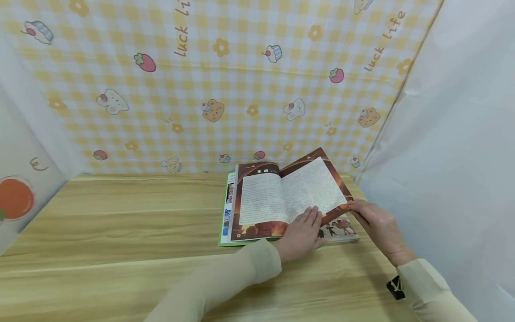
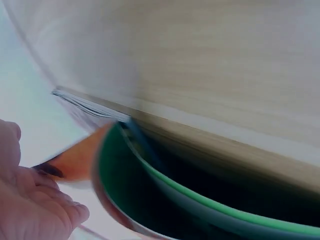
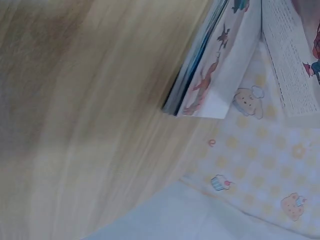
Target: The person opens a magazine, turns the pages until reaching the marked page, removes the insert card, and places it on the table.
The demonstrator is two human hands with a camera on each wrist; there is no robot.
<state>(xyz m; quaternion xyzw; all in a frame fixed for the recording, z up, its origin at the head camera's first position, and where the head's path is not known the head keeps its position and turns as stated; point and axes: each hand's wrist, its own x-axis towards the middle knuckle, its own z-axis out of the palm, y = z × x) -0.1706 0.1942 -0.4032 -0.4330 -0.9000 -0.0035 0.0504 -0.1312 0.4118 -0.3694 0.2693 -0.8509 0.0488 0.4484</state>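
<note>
An illustrated book point(image 1: 261, 201) with a green-edged cover lies open on the table, its dark brown-red page borders framing blocks of text. My left hand point(image 1: 299, 235), fingers straight, rests on the lower part of the right page point(image 1: 310, 185) near the fold. That page is raised and tilted; my right hand point(image 1: 378, 226) pinches its lower outer corner. Beneath it shows another page point(image 1: 342, 229) with drawn figures and a camel. In the left wrist view the left hand point(image 2: 35, 205) is beside the curved green cover point(image 2: 210, 205). The right hand is outside the right wrist view.
The wood-grain table point(image 1: 120, 214) extends to the left and front. Behind it hangs a yellow checked cloth point(image 1: 181, 89) with cartoon prints; a white sheet point(image 1: 450, 134) stands close on the right. A small black item point(image 1: 396, 287) is by the right cuff.
</note>
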